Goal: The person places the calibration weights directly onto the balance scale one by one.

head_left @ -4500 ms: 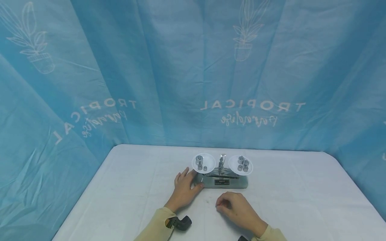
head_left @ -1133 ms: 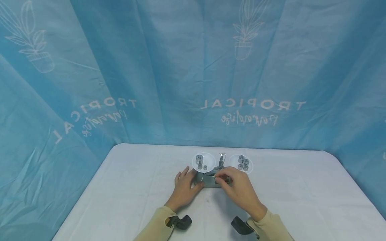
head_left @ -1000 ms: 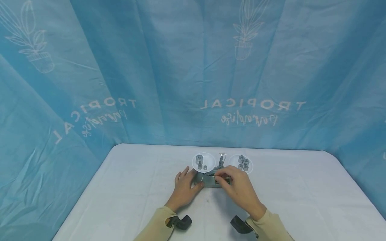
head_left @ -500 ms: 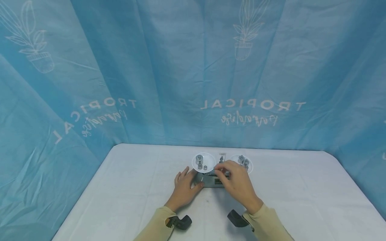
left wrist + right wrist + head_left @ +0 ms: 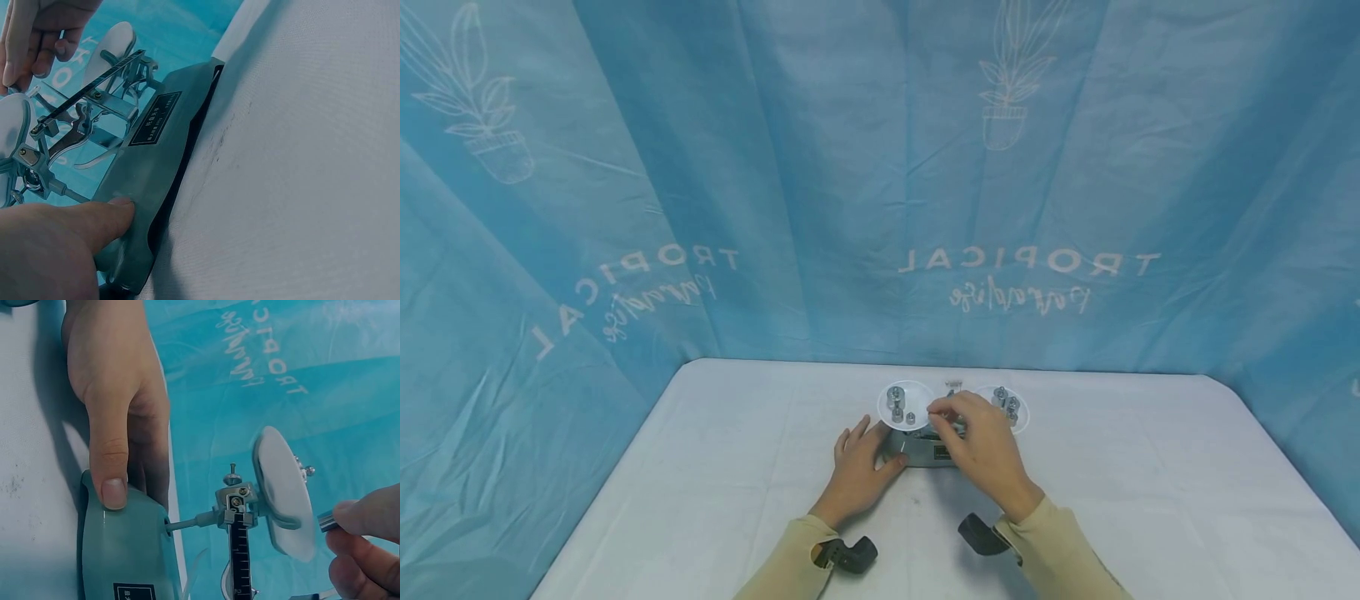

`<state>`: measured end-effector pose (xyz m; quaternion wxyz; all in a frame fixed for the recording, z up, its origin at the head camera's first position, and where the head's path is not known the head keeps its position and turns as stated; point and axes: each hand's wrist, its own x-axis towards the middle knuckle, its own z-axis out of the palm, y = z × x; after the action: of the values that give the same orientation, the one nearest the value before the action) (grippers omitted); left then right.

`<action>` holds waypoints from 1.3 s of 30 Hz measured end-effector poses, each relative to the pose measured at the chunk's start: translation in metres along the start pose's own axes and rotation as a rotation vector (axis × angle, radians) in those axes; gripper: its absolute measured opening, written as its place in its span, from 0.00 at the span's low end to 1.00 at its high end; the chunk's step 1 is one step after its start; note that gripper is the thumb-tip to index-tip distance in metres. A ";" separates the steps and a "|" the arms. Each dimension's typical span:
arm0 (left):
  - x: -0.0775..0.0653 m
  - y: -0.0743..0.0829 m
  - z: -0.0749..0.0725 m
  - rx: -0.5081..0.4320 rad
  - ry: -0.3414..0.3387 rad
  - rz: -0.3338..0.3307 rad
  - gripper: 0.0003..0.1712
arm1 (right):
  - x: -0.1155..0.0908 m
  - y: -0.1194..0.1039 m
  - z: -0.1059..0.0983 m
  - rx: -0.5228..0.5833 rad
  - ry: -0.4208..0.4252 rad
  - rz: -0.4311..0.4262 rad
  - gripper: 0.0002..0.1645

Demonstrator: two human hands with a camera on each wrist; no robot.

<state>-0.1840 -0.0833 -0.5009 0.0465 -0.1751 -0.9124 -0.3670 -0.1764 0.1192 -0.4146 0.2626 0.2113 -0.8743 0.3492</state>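
A table balance with a grey-green base point(image 5: 917, 452) stands on the table. My left hand point(image 5: 853, 471) grips the left end of this base, thumb on its front face and the other fingers behind it. My right hand point(image 5: 988, 442) pinches a small metal weight point(image 5: 326, 520) between thumb and forefinger, close to the right rim of the left pan point(image 5: 922, 398). On that pan stand several metal weights point(image 5: 896, 397). More weights point(image 5: 1000, 396) sit on the right pan point(image 5: 1024, 415), which my right hand partly hides. The graduated beam point(image 5: 240, 556) shows in the right wrist view.
A white cloth covers the table point(image 5: 760, 450). Blue printed curtains point(image 5: 850, 183) hang behind it and at the sides. A black wrist camera point(image 5: 853, 556) sits under the left cuff, another black camera point(image 5: 982, 535) under the right.
My right hand has come up from the table in front of the balance, past the nameplate, then further up and left to the left pan. My left hand stays on the base.
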 end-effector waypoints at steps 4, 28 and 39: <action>-0.001 0.001 -0.001 -0.003 -0.001 -0.002 0.36 | 0.001 0.000 0.003 0.001 0.002 0.005 0.07; -0.001 0.000 0.000 0.002 -0.004 -0.001 0.36 | 0.008 -0.005 0.013 -0.057 -0.020 0.041 0.05; 0.000 0.000 0.000 0.002 0.003 0.008 0.36 | 0.012 -0.010 0.011 -0.096 -0.070 0.091 0.04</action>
<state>-0.1837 -0.0836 -0.5011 0.0492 -0.1783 -0.9120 -0.3662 -0.1838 0.1026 -0.4095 0.2256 0.1708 -0.9073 0.3110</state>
